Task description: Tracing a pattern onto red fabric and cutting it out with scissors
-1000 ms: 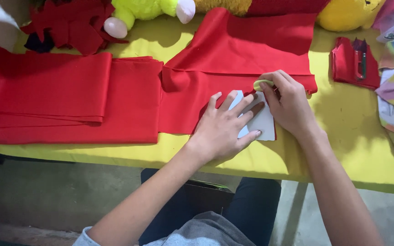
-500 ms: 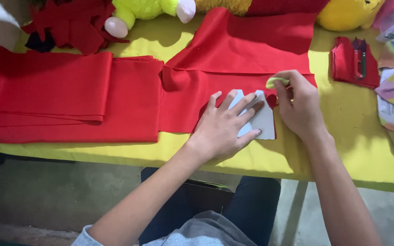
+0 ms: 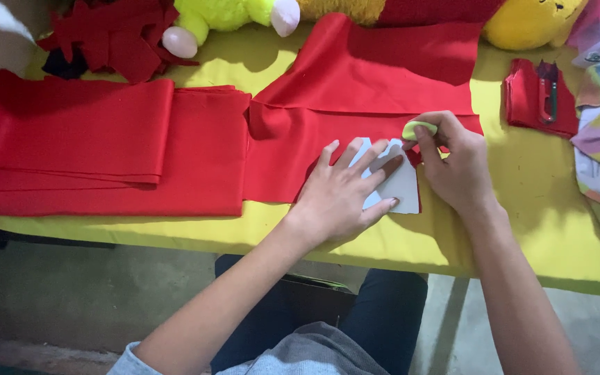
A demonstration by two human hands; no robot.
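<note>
Two hands work at the near edge of a yellow table (image 3: 536,208). Left hand (image 3: 345,194), fingers spread, presses a white card pattern (image 3: 404,187) flat onto red cloth (image 3: 355,111); it grips nothing. Right hand (image 3: 456,170) pinches a small yellow-green chalk piece (image 3: 418,128) at the pattern's top edge. The card looks thin, light and fairly stiff, apt to slide, so broad pressure from above suits it better than an edge grip. The cloth looks soft and limp, likely to wrinkle if dragged. The pattern lies close to the table's front edge. Bare table opens to the right, up to a small red bundle with snips (image 3: 543,97); folded red cloth (image 3: 105,146) fills the left; plush toys (image 3: 230,17) line the far side.
</note>
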